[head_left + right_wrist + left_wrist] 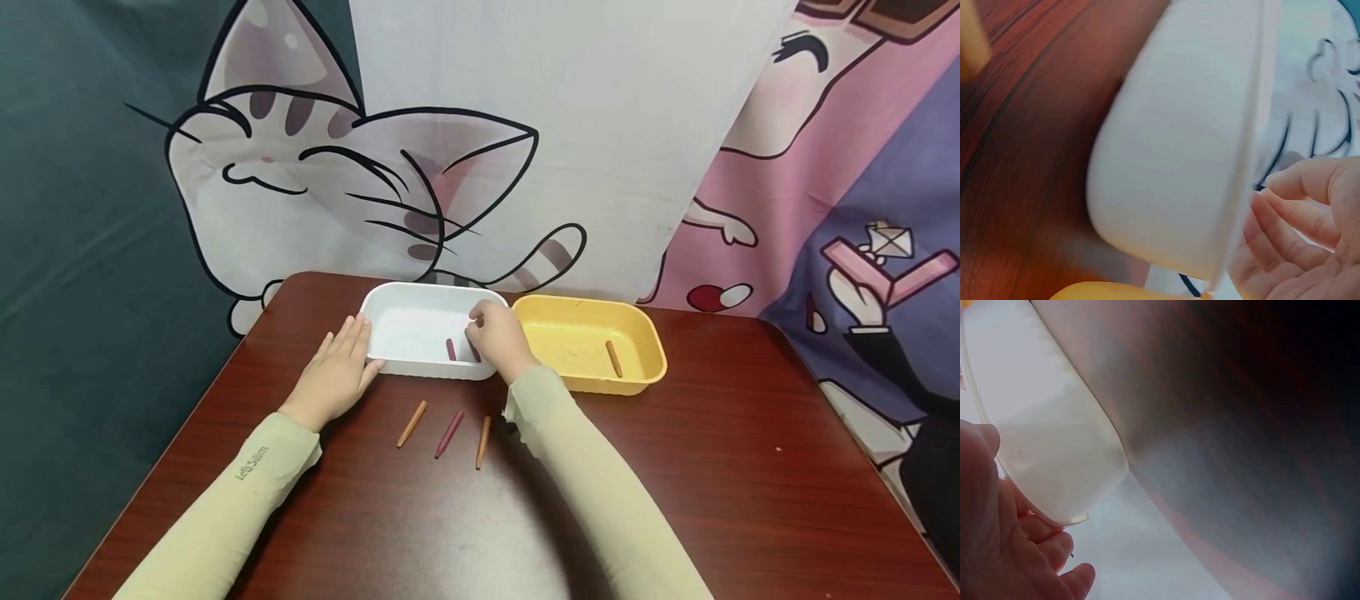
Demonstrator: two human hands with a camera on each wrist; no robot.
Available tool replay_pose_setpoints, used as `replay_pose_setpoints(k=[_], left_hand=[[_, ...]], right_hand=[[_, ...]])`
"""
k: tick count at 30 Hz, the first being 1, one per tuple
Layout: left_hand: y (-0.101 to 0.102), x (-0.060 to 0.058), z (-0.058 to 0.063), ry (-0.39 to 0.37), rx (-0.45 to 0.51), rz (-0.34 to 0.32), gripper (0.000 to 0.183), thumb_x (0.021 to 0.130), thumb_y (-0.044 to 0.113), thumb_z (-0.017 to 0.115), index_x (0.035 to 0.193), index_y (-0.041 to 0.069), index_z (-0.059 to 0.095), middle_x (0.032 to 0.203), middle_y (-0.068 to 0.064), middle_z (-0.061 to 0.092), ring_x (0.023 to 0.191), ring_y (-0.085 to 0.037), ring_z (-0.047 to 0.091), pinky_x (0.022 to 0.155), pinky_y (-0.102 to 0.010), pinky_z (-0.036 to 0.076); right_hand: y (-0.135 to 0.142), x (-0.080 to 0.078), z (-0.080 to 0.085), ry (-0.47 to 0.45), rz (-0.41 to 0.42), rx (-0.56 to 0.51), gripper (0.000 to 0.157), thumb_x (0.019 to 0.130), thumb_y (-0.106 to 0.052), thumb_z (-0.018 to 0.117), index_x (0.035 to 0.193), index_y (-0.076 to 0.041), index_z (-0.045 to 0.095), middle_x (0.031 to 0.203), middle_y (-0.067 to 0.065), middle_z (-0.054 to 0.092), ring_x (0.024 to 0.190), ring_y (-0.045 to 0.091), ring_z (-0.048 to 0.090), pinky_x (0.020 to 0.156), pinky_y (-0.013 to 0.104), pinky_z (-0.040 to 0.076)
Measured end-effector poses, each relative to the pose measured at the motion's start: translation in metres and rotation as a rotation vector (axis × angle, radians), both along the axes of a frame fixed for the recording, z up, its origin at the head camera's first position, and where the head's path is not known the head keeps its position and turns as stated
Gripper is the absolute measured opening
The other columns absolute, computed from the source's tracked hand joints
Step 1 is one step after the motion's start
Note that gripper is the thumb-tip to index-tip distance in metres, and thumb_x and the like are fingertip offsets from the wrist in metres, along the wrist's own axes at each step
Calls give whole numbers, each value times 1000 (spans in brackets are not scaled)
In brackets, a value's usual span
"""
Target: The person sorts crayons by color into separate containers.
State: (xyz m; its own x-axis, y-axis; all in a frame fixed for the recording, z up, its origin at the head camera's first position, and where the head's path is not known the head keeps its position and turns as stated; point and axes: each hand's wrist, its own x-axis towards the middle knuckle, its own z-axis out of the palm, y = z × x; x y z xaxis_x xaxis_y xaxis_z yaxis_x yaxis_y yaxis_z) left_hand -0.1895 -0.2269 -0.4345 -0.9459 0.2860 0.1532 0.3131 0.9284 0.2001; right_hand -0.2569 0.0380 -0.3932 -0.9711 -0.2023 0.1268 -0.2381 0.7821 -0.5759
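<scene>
Crayon is slanting in the white tray, far end leaning left, beneath my right hand; whether its fingers are gripping it, I can't tell. My left hand is touching the tray, fingers straight. Only the head view is showing the crayon.

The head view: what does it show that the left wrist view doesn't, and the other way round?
Only the head view shows the crayons, the inside of the yellow tray and the drawn cat's face. Only the left wrist view shows the palm side of the left hand. Both show that hand, the white tray and the table.
</scene>
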Motion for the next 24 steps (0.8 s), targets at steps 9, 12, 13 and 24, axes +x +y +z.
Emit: replay_pose_setpoints(k=[9,12,13,24], left_hand=[[0,0,-1,-3,1,3,70,108,35,47,155,-12,24,163,-27,21,153,-40,16,121,-59,17],[0,-1,-1,-3,1,3,70,108,35,47,155,-12,25,163,-27,21,153,-40,16,121,-59,18],[0,-1,-2,0,0,3,70,108,35,48,155,-12,25,163,-27,22,153,-40,16,120,-60,18],[0,-2,-4,4,1,4,71,107,36,48,155,-11,25,164,-27,21,153,-40,16,120,-60,18]], right_hand=[[21,27,9,77,62,-190,15,92,-7,62,103,1,70,95,14,72,89,29,66,83,41,55],[26,39,10,89,78,-245,14,92,-6,63,102,0,71,92,12,71,86,28,65,80,40,56],[28,43,10,86,79,-259,14,92,-6,64,102,-1,71,92,11,71,86,27,65,80,39,56],[35,78,-4,77,127,-273,10,92,-5,68,101,-1,72,88,4,69,83,20,62,78,36,53]])
